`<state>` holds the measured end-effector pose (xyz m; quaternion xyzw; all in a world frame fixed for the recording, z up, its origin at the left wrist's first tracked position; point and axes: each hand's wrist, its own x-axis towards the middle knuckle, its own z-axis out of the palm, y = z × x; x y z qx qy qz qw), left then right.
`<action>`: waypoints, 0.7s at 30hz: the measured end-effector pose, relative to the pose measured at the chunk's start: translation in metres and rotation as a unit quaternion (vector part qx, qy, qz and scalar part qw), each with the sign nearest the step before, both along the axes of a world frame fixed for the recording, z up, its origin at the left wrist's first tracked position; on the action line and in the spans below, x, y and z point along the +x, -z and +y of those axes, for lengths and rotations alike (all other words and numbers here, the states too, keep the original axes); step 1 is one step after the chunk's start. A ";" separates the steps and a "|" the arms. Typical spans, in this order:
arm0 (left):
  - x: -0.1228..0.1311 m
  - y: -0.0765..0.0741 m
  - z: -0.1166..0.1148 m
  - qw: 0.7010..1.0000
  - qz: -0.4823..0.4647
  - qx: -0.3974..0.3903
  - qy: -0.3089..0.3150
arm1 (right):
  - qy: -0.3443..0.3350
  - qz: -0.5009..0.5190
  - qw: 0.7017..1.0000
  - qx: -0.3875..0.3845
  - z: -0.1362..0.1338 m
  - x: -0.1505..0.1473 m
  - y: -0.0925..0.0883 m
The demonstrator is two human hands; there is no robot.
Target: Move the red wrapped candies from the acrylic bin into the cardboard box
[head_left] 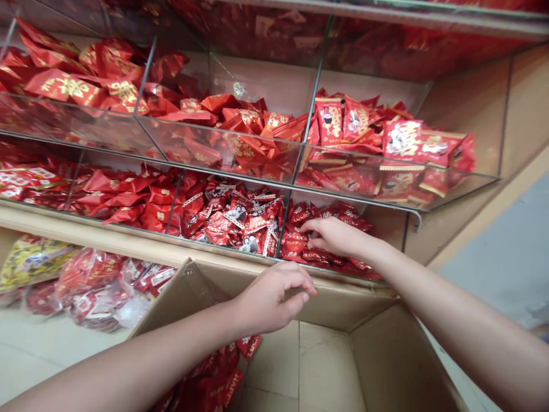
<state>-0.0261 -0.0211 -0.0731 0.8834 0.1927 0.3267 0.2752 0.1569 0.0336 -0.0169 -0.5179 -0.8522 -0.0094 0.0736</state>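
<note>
My left hand [278, 294] hangs over a cardboard box [377, 355], its fingers curled towards the thumb; whether anything small is between them is hidden. Reaching into the lower right compartment of the shelf, my right hand [328, 236] touches red candy packets [294, 241], with its fingers bent over them and thumb a little apart. What its fingertips hold, if anything, cannot be made out. Inside the box, red packets [214, 372] lie at the left, partly under my left forearm.
Clear dividers [309, 109] split two shelf rows of red packets. A clear front panel [398, 177] and metal hook [417, 220] stick out above my right forearm. Plastic bags of packets [92, 274] lie on the floor at the left.
</note>
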 end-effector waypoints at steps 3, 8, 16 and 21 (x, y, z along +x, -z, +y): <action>0.000 0.000 0.000 1.000 0.003 -0.003 -0.001 | -0.006 0.034 0.999 -0.013 0.003 -0.005 -0.001; 0.001 0.000 0.001 1.000 0.000 -0.007 0.001 | -0.043 0.044 0.998 -0.019 0.005 -0.012 -0.005; 0.000 -0.001 0.000 1.000 0.005 -0.003 0.002 | -0.022 0.063 0.998 0.021 0.008 -0.012 -0.002; 0.000 -0.001 0.001 1.000 0.006 0.000 0.002 | -0.016 0.044 0.998 0.035 0.002 -0.005 -0.009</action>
